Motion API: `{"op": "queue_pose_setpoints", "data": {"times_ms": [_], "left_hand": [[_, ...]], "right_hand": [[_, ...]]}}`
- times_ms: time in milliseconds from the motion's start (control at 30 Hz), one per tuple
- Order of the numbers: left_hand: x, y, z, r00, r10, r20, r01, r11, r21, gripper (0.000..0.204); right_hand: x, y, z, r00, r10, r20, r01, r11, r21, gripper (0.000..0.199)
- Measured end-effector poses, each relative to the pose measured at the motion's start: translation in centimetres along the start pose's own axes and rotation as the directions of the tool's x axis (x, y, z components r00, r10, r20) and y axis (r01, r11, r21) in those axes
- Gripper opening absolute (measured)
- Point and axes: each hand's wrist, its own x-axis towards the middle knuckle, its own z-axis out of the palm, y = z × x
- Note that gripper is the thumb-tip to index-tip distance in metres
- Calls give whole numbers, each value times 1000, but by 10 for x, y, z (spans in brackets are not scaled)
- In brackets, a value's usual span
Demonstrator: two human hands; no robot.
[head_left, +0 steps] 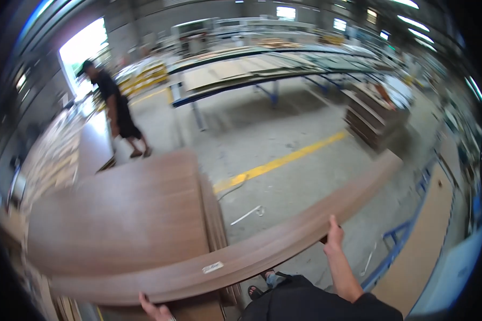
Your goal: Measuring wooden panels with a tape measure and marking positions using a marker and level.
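A long, narrow wood-grain board [284, 227], brown with a small pale label on its face, stretches across in front of me. It appears to be more than one layer thick. My right hand [333, 235] grips its near edge toward the right part, fingers hidden under it. My left hand [154, 309] is at the near edge further left, thumb on top and the other fingers out of sight beneath. The board's left part overlaps a stack of wide brown panels [123, 208] with rounded corners; its right end is over the floor.
A person [115, 107] in dark clothes stands at the far left beside another panel stack [95, 142]. A long blue-framed table [241, 75] bears sheets at the back. Brown boards [367, 120] are piled at the right. A blue-framed bench [420, 235] runs along my right side.
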Motion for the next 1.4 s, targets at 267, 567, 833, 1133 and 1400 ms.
{"op": "queue_pose_setpoints", "data": {"times_ms": [267, 567, 833, 1133, 1400], "left_hand": [[31, 10, -11, 958, -254, -132, 172, 880, -442, 44], [26, 5, -8, 972, -231, 39, 227, 887, -401, 55], [-32, 3, 70, 952, 57, -300, -113, 978, -174, 63], [-153, -12, 291, 947, -167, -275, 39, 908, -417, 41], [-195, -75, 337, 918, -42, -394, -149, 885, -442, 41]], "right_hand": [[-50, -3, 9, 969, 229, 90, -238, 965, 107, 62], [-8, 31, -15, 925, 336, 178, -365, 917, 159, 56], [91, 30, 8, 882, 328, 339, -405, 895, 186, 53], [299, -67, -3, 878, 326, 350, -401, 901, 168, 57], [364, -127, 29, 912, 341, 228, -372, 922, 109, 48]]}}
